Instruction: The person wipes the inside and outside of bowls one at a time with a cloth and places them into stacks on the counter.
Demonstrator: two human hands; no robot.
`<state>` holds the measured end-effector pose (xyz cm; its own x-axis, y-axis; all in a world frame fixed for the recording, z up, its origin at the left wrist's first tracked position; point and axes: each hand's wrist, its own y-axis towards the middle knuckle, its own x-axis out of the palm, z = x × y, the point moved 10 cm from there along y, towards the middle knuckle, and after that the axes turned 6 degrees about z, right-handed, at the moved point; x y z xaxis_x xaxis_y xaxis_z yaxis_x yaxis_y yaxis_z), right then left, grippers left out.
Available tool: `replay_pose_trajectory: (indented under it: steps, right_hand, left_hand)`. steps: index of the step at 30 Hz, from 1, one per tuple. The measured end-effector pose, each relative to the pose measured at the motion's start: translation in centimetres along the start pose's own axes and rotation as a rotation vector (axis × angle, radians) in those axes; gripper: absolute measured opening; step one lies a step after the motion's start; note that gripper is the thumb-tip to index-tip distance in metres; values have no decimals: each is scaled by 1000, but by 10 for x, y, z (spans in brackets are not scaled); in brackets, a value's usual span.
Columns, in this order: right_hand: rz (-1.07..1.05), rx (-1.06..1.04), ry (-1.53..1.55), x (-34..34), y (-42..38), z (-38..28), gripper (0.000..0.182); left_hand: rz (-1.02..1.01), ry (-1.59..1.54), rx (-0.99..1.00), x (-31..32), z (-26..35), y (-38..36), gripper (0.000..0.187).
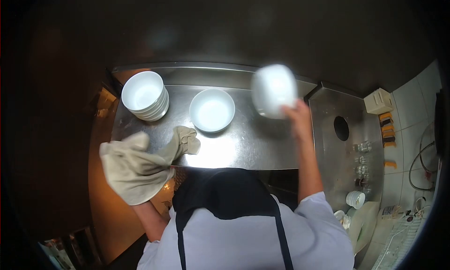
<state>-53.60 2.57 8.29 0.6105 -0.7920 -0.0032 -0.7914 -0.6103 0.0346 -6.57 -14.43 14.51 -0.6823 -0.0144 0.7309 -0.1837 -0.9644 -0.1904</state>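
A beige cloth (136,169) covers my left hand, whose fingers are hidden beneath it. One end of the cloth lies on the steel counter (262,150). My right hand (296,114) grips a white bowl (274,89) by its lower edge, raised over the right part of the counter and blurred by motion. A single white bowl (212,110) rests on the counter between my hands. To its left stands a stack of several white bowls (143,92).
On the right, a steel surface (328,129) has a dark round hole (341,128) and a row of glasses (362,169). Small white dishes (355,199) are stacked below them. A white box (378,101) and yellow-black sponges (387,129) line the tiled wall.
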Motion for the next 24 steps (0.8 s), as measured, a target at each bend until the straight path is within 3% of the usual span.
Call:
replay_pose_trajectory:
  steps: [2, 8, 10, 12, 14, 16, 17, 18, 19, 20, 21, 22, 23, 24]
  right_hand:
    - [146, -34, 346, -72, 6, -18, 35]
    - [504, -389, 831, -314, -7, -41, 42]
    - [521, -493, 953, -347, -28, -52, 47]
    - [479, -595, 976, -347, -54, -82, 50]
    - [482, -599, 986, -344, -69, -94, 53]
    - [390, -549, 970, -325, -77, -96, 54]
    - [445, -490, 878, -309, -84, -96, 55]
    - [368, -465, 822, -311, -85, -85, 55]
    - [360, -485, 685, -298, -89, -84, 57]
    - [567, -475, 550, -347, -88, -44, 65]
    - [336, -391, 275, -292, -77, -58, 62]
    - [382, -315, 18, -220, -77, -75, 62]
    - [296, -340, -259, -101, -102, -133, 49]
    - [164, -401, -572, -56, -96, -133, 40]
  left_hand:
    - [6, 59, 162, -2, 24, 5, 18]
    - [116, 1016, 710, -6, 15, 28, 29]
    - [103, 1109, 715, -13, -6, 37, 34]
    - [56, 1009, 586, -32, -28, 51, 40]
    - [-12, 283, 89, -74, -65, 78, 45]
    - [-19, 45, -38, -87, -70, 71, 40]
    - [-90, 551, 286, -61, -45, 59, 31]
    - [-11, 1039, 644, -37, -21, 38, 24]
    - [-103, 1328, 779, -20, -19, 37, 25]
    - [-170, 1625, 971, -4, -20, 31, 26]
    - [-220, 1851, 1193, 10, -21, 23, 28]
    - [-249, 2038, 1131, 18, -19, 26, 28]
    - [-238, 2198, 920, 24, -8, 29, 28]
    - [-212, 2310, 709, 27, 9, 28, 29]
